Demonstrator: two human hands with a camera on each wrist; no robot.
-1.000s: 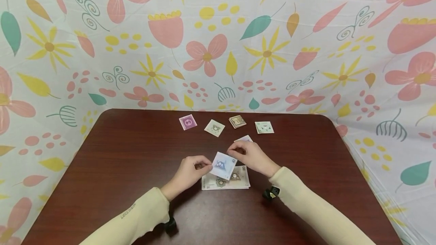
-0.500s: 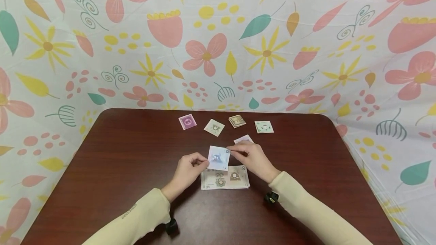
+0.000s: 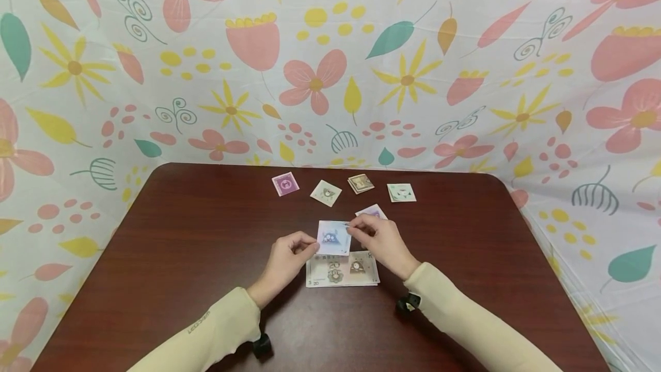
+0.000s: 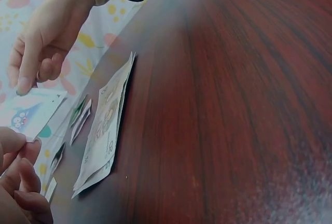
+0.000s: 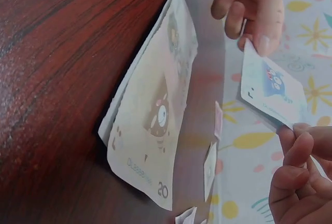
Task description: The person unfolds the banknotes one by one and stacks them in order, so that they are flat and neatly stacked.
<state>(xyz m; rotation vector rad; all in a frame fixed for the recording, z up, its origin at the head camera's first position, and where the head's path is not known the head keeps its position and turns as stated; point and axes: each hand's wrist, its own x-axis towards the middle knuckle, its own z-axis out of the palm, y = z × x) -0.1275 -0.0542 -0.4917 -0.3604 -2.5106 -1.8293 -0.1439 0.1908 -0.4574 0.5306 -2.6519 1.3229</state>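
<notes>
A small folded blue play banknote (image 3: 333, 238) with a cartoon creature on it is stretched between both hands, raised over the table. My left hand (image 3: 285, 258) pinches its lower left edge between thumb and finger. At the opposite upper right corner, my right hand (image 3: 384, 241) pinches it the same way. Just below in the head view lies a short stack of brown 20 banknotes (image 3: 343, 271), flat and unfolded. In the right wrist view the top 20 note (image 5: 155, 115) shows a brown cartoon figure. A folded purple-tinted note (image 3: 373, 210) lies beyond my right hand, partly hidden by it.
Along the far side of the dark wooden table (image 3: 196, 245) lie a folded purple note (image 3: 286, 184), a pale green-grey one (image 3: 326, 193), a brown one (image 3: 360, 183) and a green one (image 3: 401, 192). A flower-printed cloth (image 3: 315, 82) hangs behind the table.
The blue note has turned from a slant to nearly level and shifted slightly away from me, uncovering more of the 20 notes. Both hands stay near its edges; the folded notes have not moved.
</notes>
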